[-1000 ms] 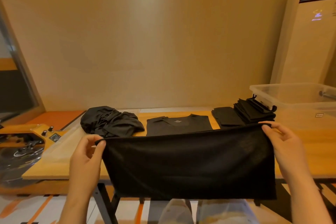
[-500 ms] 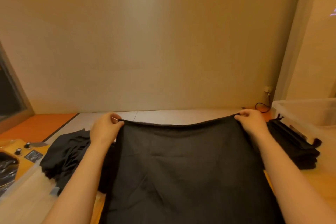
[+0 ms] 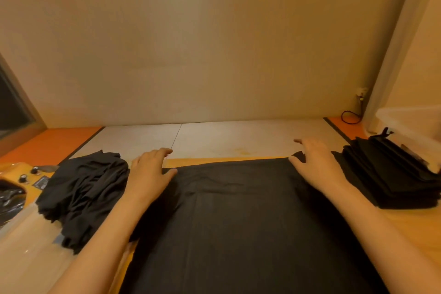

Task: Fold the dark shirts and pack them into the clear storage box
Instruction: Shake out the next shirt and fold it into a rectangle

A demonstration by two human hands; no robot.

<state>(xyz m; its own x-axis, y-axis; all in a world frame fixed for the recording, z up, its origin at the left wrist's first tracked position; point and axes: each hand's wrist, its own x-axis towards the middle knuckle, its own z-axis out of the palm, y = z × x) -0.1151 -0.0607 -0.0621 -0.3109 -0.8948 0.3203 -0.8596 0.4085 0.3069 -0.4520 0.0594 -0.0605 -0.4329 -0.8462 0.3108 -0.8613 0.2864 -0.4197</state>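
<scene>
Both hands lie open, the left hand (image 3: 150, 174) and right hand (image 3: 316, 166) flat on the far corners of the shirt (image 3: 238, 217) spread on the table (image 3: 417, 227) (the box (image 3: 410, 122) sits off to the right), and folding its left side could snag the crumpled pile (image 3: 83, 188) crowding against it.

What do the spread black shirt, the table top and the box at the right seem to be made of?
Spread shirt: soft matte fabric, perhaps cotton knit; it lies limp with fine creases. Table top: apparently wood or wood laminate, smooth with slight sheen. Storage box: clear, slightly cloudy plastic; its walls look translucent.
</scene>
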